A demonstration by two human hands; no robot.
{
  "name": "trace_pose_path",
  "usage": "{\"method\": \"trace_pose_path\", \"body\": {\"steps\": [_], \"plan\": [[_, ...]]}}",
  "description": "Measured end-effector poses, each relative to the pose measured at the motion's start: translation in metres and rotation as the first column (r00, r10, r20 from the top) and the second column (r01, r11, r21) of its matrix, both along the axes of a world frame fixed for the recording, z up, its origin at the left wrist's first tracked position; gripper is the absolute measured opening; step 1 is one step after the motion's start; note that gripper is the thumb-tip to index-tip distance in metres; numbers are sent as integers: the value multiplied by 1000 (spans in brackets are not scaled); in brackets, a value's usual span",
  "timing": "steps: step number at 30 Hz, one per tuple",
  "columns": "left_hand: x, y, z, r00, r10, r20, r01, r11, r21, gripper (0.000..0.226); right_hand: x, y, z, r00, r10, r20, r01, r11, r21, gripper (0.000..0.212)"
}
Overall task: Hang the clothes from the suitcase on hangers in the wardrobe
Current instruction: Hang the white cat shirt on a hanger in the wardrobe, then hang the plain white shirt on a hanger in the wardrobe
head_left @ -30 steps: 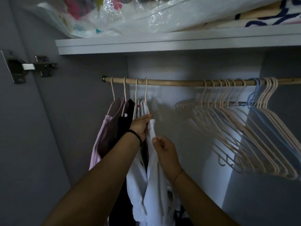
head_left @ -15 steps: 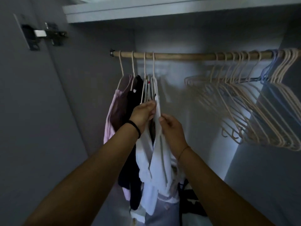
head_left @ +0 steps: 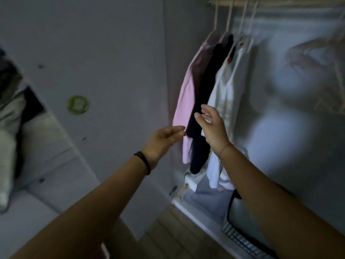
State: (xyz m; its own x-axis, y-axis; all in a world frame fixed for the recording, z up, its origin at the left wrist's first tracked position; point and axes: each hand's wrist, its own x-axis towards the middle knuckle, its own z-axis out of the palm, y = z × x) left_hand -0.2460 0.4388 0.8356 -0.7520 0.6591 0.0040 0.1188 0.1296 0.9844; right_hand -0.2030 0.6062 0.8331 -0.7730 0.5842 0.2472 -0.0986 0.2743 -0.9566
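Both hands have let go of the white top (head_left: 228, 86) they were pinching half a second ago and have dropped below the hanging clothes. The left hand (head_left: 163, 140) is now loosely open with fingers extended, its fingertips just at the lower edge of the pink garment (head_left: 183, 107). The right hand (head_left: 211, 126) is spread and holds nothing, in front of the black garment (head_left: 207, 86) and the white top. The view has swung left and down, so the rail (head_left: 261, 1) now sits at the top edge, well above both hands.

Left of the left hand stands the open wardrobe door (head_left: 112, 53) bearing a green round sticker (head_left: 77, 105). Below the right hand lie folded items on the wardrobe floor (head_left: 209, 199); blurred empty hangers (head_left: 328, 71) hang far to its right. Open room lies between the white top and those hangers.
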Motion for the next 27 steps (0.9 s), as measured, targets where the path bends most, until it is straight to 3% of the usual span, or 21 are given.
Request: {"method": "trace_pose_path", "body": {"steps": [8,14,21,27], "plan": [[65,-196,-62,947,306,101,-298,950,-90,24,9,-172,-71,940,313,136,-315,949,-1,33],[131,-353,-111,847,505,167,-483,862,-155,21,33,-316,-113,799,534,278,-561,827,24,34],[212,-526,-184,709,668,225,-611,742,-277,22,70,-482,-187,689,609,392,-675,737,43,39],[255,-602,-276,584,747,319,-651,665,-366,18,94,-562,-289,594,657,464,-730,682,-30,44]]}}
